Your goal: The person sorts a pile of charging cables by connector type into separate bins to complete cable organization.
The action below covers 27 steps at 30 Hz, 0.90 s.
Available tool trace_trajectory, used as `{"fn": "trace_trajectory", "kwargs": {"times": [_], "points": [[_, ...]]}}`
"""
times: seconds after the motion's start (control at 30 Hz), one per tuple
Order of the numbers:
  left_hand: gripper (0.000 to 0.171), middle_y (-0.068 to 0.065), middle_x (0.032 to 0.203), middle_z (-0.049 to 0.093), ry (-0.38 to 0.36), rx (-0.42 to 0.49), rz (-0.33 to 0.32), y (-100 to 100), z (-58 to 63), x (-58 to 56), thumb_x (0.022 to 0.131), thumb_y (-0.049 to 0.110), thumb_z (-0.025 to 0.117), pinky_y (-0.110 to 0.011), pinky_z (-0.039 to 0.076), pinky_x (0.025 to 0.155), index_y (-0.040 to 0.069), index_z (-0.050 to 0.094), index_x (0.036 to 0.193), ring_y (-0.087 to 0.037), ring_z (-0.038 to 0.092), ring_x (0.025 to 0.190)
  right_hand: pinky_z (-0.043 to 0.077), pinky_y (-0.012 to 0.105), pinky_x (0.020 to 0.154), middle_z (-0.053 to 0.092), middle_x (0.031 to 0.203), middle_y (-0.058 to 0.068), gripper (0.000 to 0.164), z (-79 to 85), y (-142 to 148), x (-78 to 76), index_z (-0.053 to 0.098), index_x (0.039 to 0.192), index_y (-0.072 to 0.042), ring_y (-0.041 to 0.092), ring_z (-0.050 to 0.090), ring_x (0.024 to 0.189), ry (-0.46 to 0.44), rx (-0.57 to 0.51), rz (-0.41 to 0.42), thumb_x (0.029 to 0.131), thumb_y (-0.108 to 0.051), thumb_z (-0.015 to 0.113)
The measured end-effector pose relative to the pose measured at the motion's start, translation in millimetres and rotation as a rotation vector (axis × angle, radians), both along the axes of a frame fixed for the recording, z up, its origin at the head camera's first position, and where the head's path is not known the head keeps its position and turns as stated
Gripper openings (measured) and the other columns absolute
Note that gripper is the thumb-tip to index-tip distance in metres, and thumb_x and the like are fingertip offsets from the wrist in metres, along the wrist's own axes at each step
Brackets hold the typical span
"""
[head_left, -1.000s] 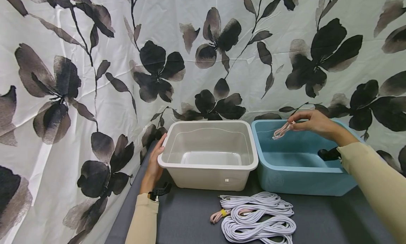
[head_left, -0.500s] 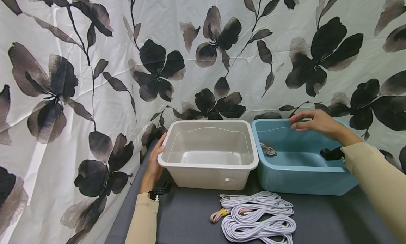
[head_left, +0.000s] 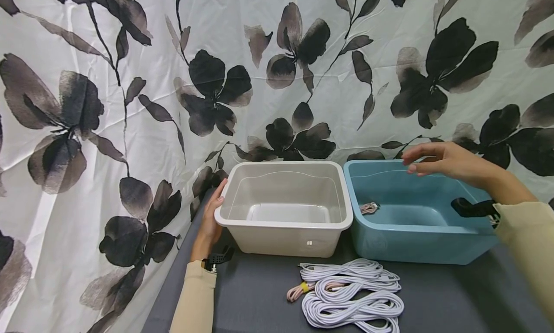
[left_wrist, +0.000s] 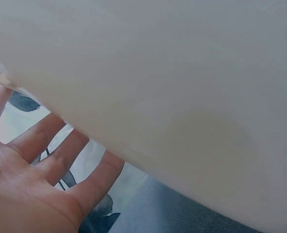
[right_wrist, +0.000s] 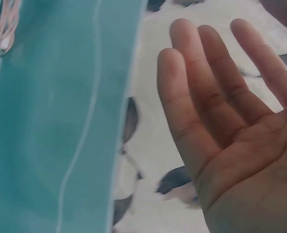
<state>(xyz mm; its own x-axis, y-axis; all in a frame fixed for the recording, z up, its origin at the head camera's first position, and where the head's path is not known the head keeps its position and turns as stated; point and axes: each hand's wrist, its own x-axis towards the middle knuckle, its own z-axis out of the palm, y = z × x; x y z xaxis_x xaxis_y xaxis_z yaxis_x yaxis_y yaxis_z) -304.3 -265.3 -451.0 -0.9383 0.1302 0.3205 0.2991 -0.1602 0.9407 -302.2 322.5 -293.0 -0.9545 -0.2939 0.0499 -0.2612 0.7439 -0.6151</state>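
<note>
A small bundled pink cable (head_left: 369, 208) lies inside the blue bin (head_left: 415, 244), by its left wall. My right hand (head_left: 454, 164) is above that bin's back right rim with nothing in it; the right wrist view shows its fingers (right_wrist: 211, 97) loosely extended beside the bin. My left hand (head_left: 211, 220) rests against the left side of the beige bin (head_left: 285, 239). In the left wrist view its fingers (left_wrist: 102, 177) are spread and touch the bin's wall. The inside of the beige bin shows only its bare floor.
Several coiled white cables (head_left: 352, 304) lie on the dark grey surface (head_left: 255, 294) in front of the bins. Another pink cable (head_left: 296, 292) with a yellow tie sits at their left. A floral curtain (head_left: 277, 83) hangs behind.
The right hand has let go of the pink cable, which dropped into the blue bin. That hand has then moved to the right and slightly up. The left hand stays at the beige bin.
</note>
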Motion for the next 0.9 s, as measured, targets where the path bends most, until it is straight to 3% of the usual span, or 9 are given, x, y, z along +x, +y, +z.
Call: {"fn": "trace_trajectory", "kwargs": {"times": [0.03,0.27,0.43,0.6,0.9], "points": [[0.064,0.000,0.170,0.025,-0.001,-0.001,0.000,0.0,-0.4,-0.1,0.103,0.024,0.035,-0.021,0.036,0.109,0.014,0.023,0.164,-0.022,0.025,0.155,0.054,0.056,0.091,0.068,0.127,0.006,0.045,1.9,-0.6,4.4,0.061,0.137,-0.014,0.000,0.068,0.097,0.014,0.004,0.009,0.097,-0.032,0.070],[0.062,0.000,0.170,0.025,-0.003,-0.004,0.006,0.2,-0.3,-0.7,0.102,0.024,0.035,-0.022,0.035,0.110,0.019,0.027,0.164,-0.021,0.025,0.154,0.054,0.020,0.077,0.071,0.113,-0.015,0.035,1.2,-14.3,40.5,0.066,0.129,-0.013,0.000,0.068,0.097,0.132,-0.051,0.092,0.094,-0.012,0.073],[0.063,0.002,0.170,0.026,-0.006,-0.006,0.018,0.0,-1.1,-2.5,0.102,0.025,0.036,-0.022,0.036,0.110,0.018,0.026,0.164,-0.021,0.026,0.154,0.054,0.017,0.076,0.071,0.110,-0.016,0.035,-8.3,-30.2,66.9,0.067,0.125,-0.012,0.004,0.070,0.094,0.247,-0.089,0.188,0.091,-0.005,0.074],[0.065,0.000,0.170,0.025,0.001,0.000,0.014,1.1,-0.8,-3.5,0.102,0.025,0.035,-0.021,0.035,0.110,0.014,0.022,0.164,-0.022,0.024,0.155,0.049,0.012,0.080,0.073,0.107,-0.011,0.037,-19.5,-47.1,94.4,0.071,0.120,-0.017,0.007,0.069,0.091,0.352,-0.137,0.203,0.087,-0.001,0.077],[0.064,0.001,0.170,0.024,-0.007,-0.007,0.011,1.6,-1.9,-4.2,0.103,0.024,0.033,-0.025,0.035,0.111,0.014,0.021,0.165,-0.022,0.024,0.155,0.054,0.021,0.082,0.072,0.108,-0.002,0.041,-48.5,-78.3,128.2,0.071,0.119,-0.012,0.008,0.069,0.094,0.316,-0.263,0.344,0.084,0.009,0.074]]}}
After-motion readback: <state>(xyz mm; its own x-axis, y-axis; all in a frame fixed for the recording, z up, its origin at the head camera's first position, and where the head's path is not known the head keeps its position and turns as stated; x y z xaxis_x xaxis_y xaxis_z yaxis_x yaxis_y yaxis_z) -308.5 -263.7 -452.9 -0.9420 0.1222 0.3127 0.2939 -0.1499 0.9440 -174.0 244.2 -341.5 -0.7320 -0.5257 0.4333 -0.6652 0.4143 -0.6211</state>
